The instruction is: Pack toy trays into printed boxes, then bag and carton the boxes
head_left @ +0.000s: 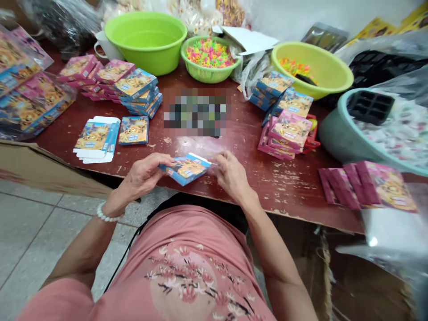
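Note:
A small blue printed box (187, 168) is held just over the table's front edge, tilted, with a white flap showing at its far right end. My left hand (143, 174) grips its left end between thumb and fingers. At the box's right end, my right hand (231, 173) is closed in a pinch on what looks like a thin, clear piece of plastic, blurred against the table. Left of my hands lie flat, unfolded blue cartons (93, 137) with white flaps. Beside them is a closed blue box (133, 130).
Stacked blue boxes (138, 84) and pink boxes (78, 69) stand back left. More pink boxes (289, 129) are at right. Along the back are a green basin (145, 49), a basket of colourful pieces (210, 73) and a yellow basin (331, 73). A grey-blue tub (337, 129) is far right.

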{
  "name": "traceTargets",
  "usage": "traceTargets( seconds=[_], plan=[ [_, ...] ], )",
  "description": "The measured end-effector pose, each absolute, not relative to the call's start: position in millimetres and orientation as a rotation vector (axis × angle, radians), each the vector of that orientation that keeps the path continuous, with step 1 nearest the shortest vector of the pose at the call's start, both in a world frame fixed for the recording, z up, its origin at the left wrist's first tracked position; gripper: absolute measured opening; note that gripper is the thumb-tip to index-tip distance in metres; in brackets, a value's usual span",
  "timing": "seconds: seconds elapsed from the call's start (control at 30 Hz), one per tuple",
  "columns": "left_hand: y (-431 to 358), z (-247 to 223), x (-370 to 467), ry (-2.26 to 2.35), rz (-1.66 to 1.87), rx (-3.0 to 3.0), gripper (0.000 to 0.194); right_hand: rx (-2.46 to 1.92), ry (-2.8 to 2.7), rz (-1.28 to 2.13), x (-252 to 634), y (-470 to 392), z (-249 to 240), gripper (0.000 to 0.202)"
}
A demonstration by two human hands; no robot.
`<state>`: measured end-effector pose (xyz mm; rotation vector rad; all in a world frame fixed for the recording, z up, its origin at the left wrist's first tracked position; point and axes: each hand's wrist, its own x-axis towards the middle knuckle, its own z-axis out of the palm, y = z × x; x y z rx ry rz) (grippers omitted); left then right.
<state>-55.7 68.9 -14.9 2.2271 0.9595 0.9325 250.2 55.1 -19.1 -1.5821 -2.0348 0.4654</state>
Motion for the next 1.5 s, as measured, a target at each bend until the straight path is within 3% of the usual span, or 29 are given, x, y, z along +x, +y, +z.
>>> traceTargets(
  seconds=[0.27,0.4,0.53,0.83,1.03,1.2,1.33,1.43,1.5],
  plan=[
    [73,-52,-51,1.412,0.553,2.554,0.049,-2.017,-2.012,0.088,238,173,-28,0.035],
    [74,-53,-14,1.616,0.390,2.550,0.108,-2.083,-2.115,0.064,233,193,-31,0.035],
    [84,-55,4,1.696,0.266,2.507,0.125,-2.111,-2.143,0.090,236,184,-31,0.036],
    [80,-51,-5,1.630,0.575,2.441,0.112,-2.030,-1.983,0.235,262,90,-25,0.028],
    [68,-44,7,1.643,0.571,2.626,0.109,-1.241,-1.577,1.221,240,60,-27,0.037],
    [60,-47,12,1.560,0.509,2.713,0.108,-1.142,-1.289,1.496,219,61,-42,0.027],
    [59,-50,9,1.538,0.491,2.720,0.109,-0.980,-1.179,1.761,216,53,-33,0.039],
    [65,-46,5,1.502,0.491,2.703,0.100,-0.877,-1.299,1.797,227,55,-18,0.044],
    [72,-42,1,1.490,0.528,2.626,0.097,-0.980,-1.493,1.566,243,67,-10,0.047]
  ],
)
